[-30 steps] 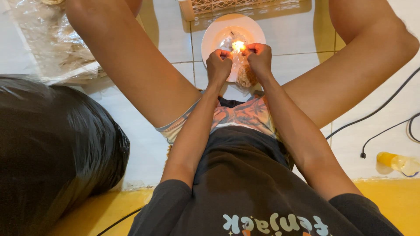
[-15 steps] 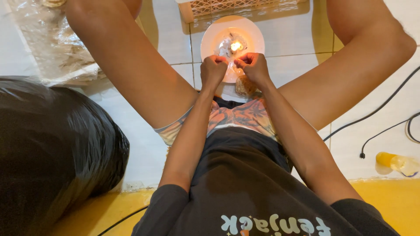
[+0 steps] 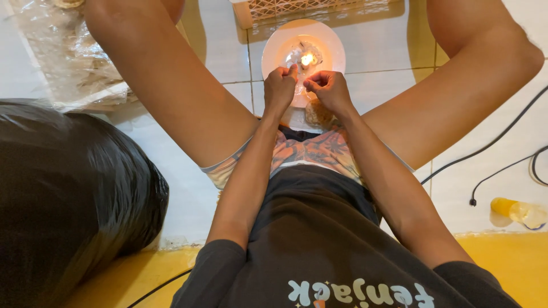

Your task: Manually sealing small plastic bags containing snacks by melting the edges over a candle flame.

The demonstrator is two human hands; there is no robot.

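A white plate [image 3: 334,48] lies on the tiled floor between my spread legs, with a small lit flame [image 3: 308,59] at its centre. My left hand [image 3: 279,88] and my right hand [image 3: 330,91] are side by side just in front of the flame, fingertips pinched. Between them they seem to hold the top of a small clear packet with brownish contents [image 3: 317,114], which hangs below my right hand. The packet's upper edge is too thin to see clearly.
A large black plastic bag [image 3: 68,194] fills the left. Crumpled clear plastic sheeting [image 3: 63,54] lies at the far left, and a cream lattice basket [image 3: 319,8] stands behind the plate. Black cables [image 3: 491,148] and a yellow bottle [image 3: 516,210] are on the right.
Both hands have drawn back a little from the flame toward me and stay pinched together. The plate and flame have not moved.
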